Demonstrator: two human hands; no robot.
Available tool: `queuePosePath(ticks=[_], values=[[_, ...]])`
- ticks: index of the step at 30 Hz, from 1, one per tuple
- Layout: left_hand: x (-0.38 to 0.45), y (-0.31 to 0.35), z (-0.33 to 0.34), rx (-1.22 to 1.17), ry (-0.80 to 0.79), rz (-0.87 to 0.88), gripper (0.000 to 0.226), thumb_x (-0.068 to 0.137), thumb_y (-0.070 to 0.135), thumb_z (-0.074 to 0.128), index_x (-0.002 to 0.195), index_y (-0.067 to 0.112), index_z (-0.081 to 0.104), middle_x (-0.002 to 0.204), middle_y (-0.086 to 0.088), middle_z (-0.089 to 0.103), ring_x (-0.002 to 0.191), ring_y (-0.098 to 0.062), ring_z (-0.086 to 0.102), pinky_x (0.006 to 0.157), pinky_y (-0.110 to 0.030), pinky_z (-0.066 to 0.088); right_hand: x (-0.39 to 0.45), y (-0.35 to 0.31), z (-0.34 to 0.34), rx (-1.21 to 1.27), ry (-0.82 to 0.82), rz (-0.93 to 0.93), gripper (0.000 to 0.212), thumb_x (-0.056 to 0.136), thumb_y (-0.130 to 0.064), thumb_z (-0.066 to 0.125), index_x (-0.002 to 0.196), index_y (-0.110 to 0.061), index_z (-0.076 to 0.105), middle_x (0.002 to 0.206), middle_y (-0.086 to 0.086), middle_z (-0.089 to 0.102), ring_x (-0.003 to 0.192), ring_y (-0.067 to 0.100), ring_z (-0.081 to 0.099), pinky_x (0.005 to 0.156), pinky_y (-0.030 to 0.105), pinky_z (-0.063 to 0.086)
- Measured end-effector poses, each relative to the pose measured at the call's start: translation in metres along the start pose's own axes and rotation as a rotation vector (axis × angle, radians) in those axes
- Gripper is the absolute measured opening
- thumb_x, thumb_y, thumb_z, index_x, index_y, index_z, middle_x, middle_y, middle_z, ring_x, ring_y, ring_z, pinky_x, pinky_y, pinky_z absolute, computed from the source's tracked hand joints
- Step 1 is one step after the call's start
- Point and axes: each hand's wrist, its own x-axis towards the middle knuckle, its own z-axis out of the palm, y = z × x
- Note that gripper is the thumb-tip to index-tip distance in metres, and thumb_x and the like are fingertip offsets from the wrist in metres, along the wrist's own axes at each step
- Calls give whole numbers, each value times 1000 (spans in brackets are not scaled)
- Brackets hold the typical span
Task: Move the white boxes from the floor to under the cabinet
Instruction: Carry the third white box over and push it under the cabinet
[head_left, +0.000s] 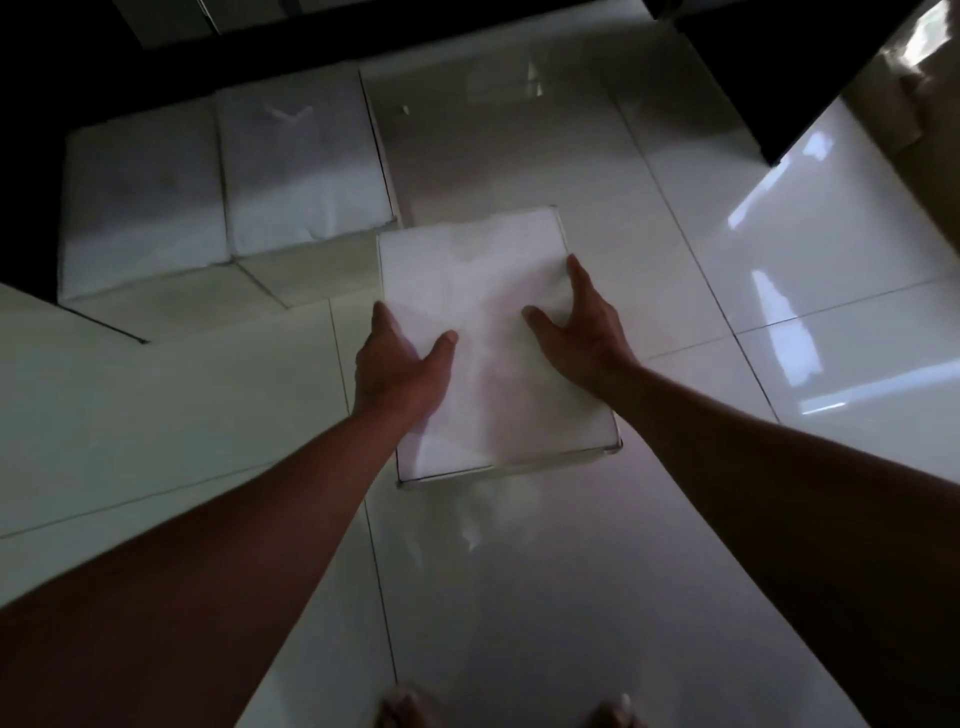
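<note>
A white box (488, 291) lies on the glossy tiled floor in the middle of the view. My left hand (402, 358) grips its left edge, thumb on the lid and fingers down the side. My right hand (579, 322) holds its right edge the same way, thumb spread over the top. Two more white boxes, one (140, 192) at the far left and one (301, 171) beside it, sit side by side at the upper left, partly in the dark shadow under the cabinet (332, 31).
The floor (675, 234) is shiny pale tile with bright window reflections on the right. A dark furniture edge (753, 104) stands at the upper right. My toes (405, 706) show at the bottom edge.
</note>
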Motion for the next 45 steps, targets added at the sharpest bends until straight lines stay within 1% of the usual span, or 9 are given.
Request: queuePosePath(ticks=[4,9,12,15,18,22,25,35,45], values=[[12,-12,20,-2,-7,6,89,76,63,62,144,16,30,137,-11,54,123,-34,53,100,-42,47,14,22,18,-11,18,-3,83,91,-44,61,155,-21,13,149,8,41,130,31,45,103,38,38],[18,-24,38,-22,-11,17,91,75,66,60,143,15,29,135,-12,55,120,-33,55,97,-45,49,21,37,24,-6,42,-33,80,92,-37,62,154,-21,14,147,10,43,127,29,46,92,26,34],[17,-27,42,-41,-19,26,94,74,68,60,146,17,25,138,-12,52,124,-33,52,99,-46,47,23,44,25,-30,53,-63,80,92,-38,62,154,-19,15,150,9,40,131,28,43,97,26,32],[13,-26,44,1,-68,96,102,82,61,60,156,20,2,159,-10,25,141,-30,32,112,-40,33,22,52,28,-88,50,-100,80,92,-40,61,155,-17,16,160,7,21,144,26,26,113,33,25],[7,-27,41,152,-91,318,99,85,65,52,155,26,-6,163,-4,-10,150,-26,5,118,-44,17,10,57,27,-280,46,-327,74,93,-42,58,153,-15,24,163,10,9,148,27,11,118,42,17],[-1,-38,27,571,-220,872,105,77,85,33,155,17,17,164,-8,-2,150,-21,-9,120,-50,3,-14,65,22,-565,-162,-753,87,86,-65,51,147,-5,36,158,15,24,148,26,16,118,50,18],[-6,-47,16,723,-348,998,132,59,96,41,156,14,7,163,-8,-8,149,-20,-14,121,-47,1,-26,71,17,-703,-275,-812,112,74,-84,45,150,-3,29,159,16,19,149,26,13,120,48,11],[12,-29,25,709,-335,1002,129,56,70,69,156,15,10,163,-9,-3,150,-22,-5,121,-41,7,1,81,7,-755,-282,-823,114,70,-74,61,150,-2,26,159,16,19,148,28,15,119,50,16],[39,16,40,689,-315,825,97,87,37,68,155,9,5,163,-7,-10,149,-25,-8,121,-39,10,53,69,-2,-686,-189,-743,86,86,-45,65,152,-8,25,161,8,15,149,21,9,121,37,8]])
